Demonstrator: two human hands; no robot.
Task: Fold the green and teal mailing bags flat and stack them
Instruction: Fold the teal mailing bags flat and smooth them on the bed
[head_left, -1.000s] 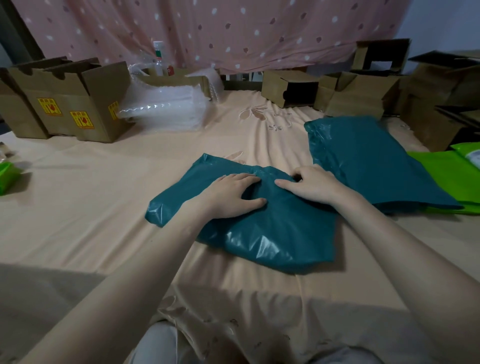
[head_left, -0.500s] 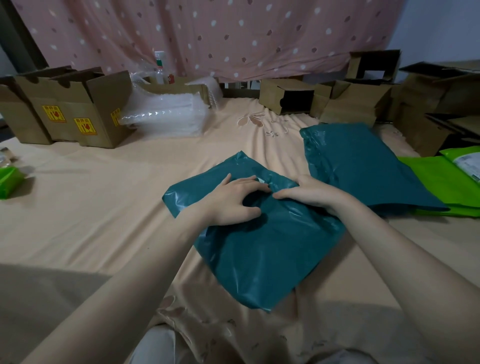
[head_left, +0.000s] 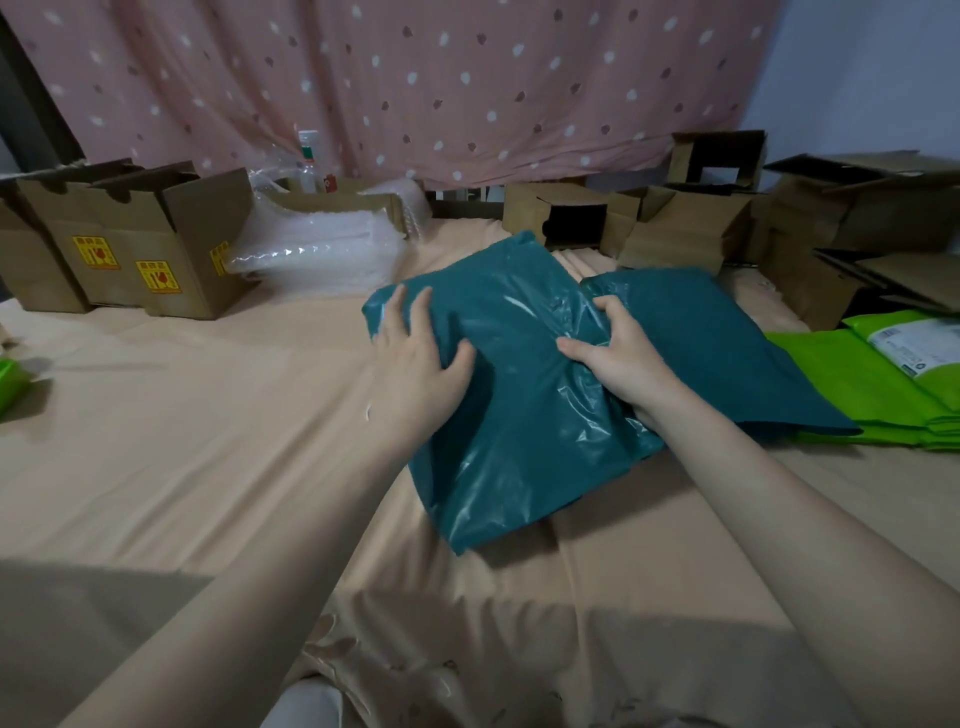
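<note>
At frame centre the person holds one teal bag (head_left: 519, 395) lifted over the bed (head_left: 182, 415). The left hand (head_left: 415, 358) lies flat on its upper left part with fingers (head_left: 410, 306) spread; the right hand (head_left: 618, 358) pinches a gathered fold at its right edge.

The slick film could slide out of that pinch, or the fold could spring open, because trapped air puffs the bag. Swinging it right could also skew the teal stack (head_left: 727, 343) at centre right.

Counted: one held bag, one teal stack, one green stack (head_left: 857, 395) at far right, and one green bag (head_left: 10, 384) at the left edge. The number of sheets in each stack cannot be told.
</note>
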